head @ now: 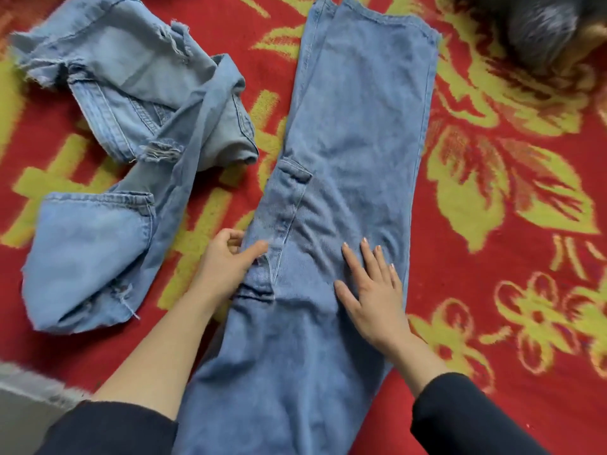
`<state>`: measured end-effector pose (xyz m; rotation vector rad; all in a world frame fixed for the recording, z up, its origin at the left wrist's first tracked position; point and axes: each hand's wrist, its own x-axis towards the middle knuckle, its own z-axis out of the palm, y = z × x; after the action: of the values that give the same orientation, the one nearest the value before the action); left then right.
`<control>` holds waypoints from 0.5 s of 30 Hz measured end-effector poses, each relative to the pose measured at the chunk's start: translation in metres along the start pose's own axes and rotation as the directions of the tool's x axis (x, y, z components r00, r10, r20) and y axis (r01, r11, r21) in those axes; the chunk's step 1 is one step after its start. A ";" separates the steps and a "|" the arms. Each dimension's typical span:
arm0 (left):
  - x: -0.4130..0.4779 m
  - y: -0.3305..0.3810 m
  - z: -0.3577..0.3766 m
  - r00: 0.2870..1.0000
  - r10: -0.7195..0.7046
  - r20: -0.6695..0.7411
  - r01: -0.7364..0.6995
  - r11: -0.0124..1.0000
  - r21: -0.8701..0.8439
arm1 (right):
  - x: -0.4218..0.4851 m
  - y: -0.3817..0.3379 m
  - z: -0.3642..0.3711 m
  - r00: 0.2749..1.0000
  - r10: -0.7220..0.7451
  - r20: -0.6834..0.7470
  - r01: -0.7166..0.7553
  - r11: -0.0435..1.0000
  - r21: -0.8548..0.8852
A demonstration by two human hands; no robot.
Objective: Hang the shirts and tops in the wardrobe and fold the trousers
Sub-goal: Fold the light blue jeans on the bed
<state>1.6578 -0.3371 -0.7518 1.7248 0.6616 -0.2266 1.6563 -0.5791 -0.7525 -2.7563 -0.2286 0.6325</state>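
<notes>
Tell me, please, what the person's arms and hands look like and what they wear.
Both arms wear black sleeves: the left sleeve is pushed up near the elbow, the right sleeve ends partway up the forearm, leaving both forearms bare. The left hand and right hand are bare too: no gloves, rings or watch show.

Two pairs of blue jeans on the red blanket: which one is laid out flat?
The darker blue denim jeans in the centre, stretched lengthwise, right hand flat on them, left hand pinching their edge. The paler ripped denim jeans at left lie crumpled.
</notes>
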 end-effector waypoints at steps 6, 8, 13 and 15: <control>-0.081 -0.035 -0.026 0.968 -0.127 0.215 0.127 0.992 0.014 | -0.061 -0.013 0.025 0.997 0.081 -0.007 -0.080 0.996 0.031; -0.101 -0.045 -0.035 0.942 -0.159 0.296 0.143 0.987 0.074 | -0.089 -0.018 0.035 0.997 0.081 0.011 -0.081 0.995 0.057; -0.139 -0.069 -0.037 0.964 -0.145 0.224 -0.011 0.817 0.577 | -0.164 -0.035 0.062 0.935 0.340 -0.104 -0.296 0.906 0.302; -0.157 -0.082 -0.044 0.952 -0.252 0.173 0.131 0.849 0.512 | -0.196 -0.042 0.078 0.786 0.612 -0.085 -0.492 0.702 0.514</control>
<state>1.4758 -0.3335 -0.7319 2.0757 0.6348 -0.7917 1.4428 -0.5628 -0.7276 -2.3561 0.7629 0.3842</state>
